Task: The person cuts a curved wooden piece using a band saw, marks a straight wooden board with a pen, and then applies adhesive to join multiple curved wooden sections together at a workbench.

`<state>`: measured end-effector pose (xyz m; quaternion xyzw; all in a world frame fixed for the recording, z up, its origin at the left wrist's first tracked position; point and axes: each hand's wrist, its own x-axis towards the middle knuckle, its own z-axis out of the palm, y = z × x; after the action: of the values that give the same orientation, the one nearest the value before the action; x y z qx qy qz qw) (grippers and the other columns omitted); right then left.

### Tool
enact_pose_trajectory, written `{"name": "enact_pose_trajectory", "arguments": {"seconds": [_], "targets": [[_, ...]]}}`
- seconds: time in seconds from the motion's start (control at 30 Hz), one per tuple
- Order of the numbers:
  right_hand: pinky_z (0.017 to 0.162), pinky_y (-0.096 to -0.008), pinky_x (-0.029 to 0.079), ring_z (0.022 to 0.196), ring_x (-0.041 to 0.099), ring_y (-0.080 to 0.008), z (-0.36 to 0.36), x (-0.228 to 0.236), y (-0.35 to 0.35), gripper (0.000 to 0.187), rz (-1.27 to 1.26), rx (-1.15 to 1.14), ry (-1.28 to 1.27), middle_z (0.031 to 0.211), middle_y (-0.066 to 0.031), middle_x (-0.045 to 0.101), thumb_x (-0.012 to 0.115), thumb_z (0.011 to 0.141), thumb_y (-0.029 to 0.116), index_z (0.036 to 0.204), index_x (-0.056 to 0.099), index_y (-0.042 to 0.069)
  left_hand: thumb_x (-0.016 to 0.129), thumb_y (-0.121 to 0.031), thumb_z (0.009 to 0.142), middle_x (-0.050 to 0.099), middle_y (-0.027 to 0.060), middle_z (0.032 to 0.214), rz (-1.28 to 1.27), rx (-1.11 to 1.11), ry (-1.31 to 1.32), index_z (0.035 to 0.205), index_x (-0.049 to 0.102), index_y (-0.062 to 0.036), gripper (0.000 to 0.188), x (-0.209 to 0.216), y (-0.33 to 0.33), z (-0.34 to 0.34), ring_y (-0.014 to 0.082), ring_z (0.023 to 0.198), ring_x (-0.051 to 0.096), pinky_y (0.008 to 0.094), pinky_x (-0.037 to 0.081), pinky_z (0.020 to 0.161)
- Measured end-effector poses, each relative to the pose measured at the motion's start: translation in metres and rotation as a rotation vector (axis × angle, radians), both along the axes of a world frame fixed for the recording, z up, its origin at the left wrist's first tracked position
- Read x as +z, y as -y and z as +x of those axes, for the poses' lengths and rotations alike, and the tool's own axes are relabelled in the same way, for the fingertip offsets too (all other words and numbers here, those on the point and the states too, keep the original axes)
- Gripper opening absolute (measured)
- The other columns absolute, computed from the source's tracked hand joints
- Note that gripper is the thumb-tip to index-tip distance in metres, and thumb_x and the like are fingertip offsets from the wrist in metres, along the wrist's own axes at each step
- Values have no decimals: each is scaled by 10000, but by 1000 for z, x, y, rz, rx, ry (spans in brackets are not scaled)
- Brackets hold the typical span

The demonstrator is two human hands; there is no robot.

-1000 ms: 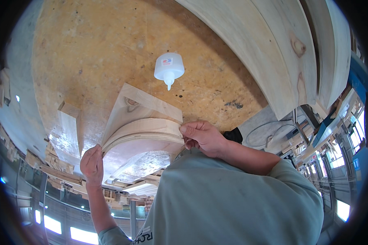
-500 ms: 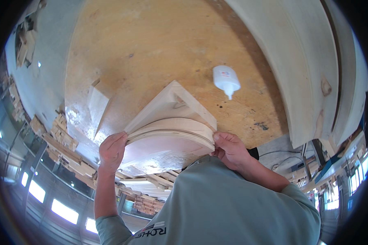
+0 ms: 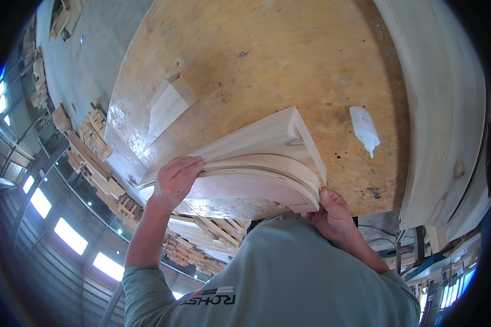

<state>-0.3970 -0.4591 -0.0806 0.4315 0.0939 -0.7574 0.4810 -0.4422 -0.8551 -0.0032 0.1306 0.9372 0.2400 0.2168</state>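
Observation:
A curved wooden piece (image 3: 256, 162), with thin layered edges, arches near the table's front edge, close to my body. My left hand (image 3: 175, 181) is closed on its upper edge left of the middle, thumb and fingers pinching it. At the right end of the curve my right hand (image 3: 335, 212) grips the corner, its lower fingers partly hidden. Just behind the curve lies a pale board with an angled corner (image 3: 304, 128), its long side running left behind my left hand. Whether board and curve are joined I cannot tell.
A white squeeze bottle (image 3: 364, 129) lies to the right, nozzle toward me. A wooden block (image 3: 170, 106) rests at the left on the worktable (image 3: 289, 49). Large curved wooden panels (image 3: 439, 120) stand along the right side. Stacked timber (image 3: 95, 171) is beyond the left edge.
My left hand has shifted inward along the curved piece, whose left end now extends past it. My right hand still holds the right end. The view has turned, so the table things appear displaced.

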Motion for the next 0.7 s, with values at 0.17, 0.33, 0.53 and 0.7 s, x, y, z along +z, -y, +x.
{"name": "enact_pose_trajectory", "arguments": {"seconds": [0.17, 0.33, 0.53, 0.7], "targets": [[1040, -464, 502, 1205, 638, -273, -11, 11, 6, 476, 47, 33, 152, 1320, -125, 667, 568, 1049, 387, 1363, 575, 29, 739, 79, 783, 737, 159, 984, 9, 95, 50, 967, 710, 18, 196, -2, 1, 3, 320, 852, 716, 382, 591, 747], [1121, -503, 429, 1279, 591, -307, -13, 9, 9, 522, 75, 74, 200, 1388, -149, 625, 475, 1083, 393, 1444, 505, 17, 747, 60, 787, 735, 164, 1010, -55, 146, 49, 1027, 709, 21, 246, 3, 0, 5, 344, 898, 706, 397, 576, 801], [1170, -513, 368, 1334, 542, -304, -20, 11, 14, 527, 93, 71, 183, 1442, -148, 581, 422, 1098, 394, 1471, 473, 25, 892, -233, 743, 684, 214, 1202, -151, 491, 72, 1248, 654, 30, 618, 19, 23, 38, 376, 1091, 659, 447, 524, 934], [1167, -507, 375, 1347, 531, -298, -16, 9, 12, 510, 93, 46, 192, 1453, -147, 570, 431, 1099, 376, 1470, 476, 30, 930, -578, 529, 516, 220, 1452, -413, 230, 201, 1443, 460, 23, 1191, 33, 17, 68, 424, 1341, 487, 560, 347, 1144]]}}
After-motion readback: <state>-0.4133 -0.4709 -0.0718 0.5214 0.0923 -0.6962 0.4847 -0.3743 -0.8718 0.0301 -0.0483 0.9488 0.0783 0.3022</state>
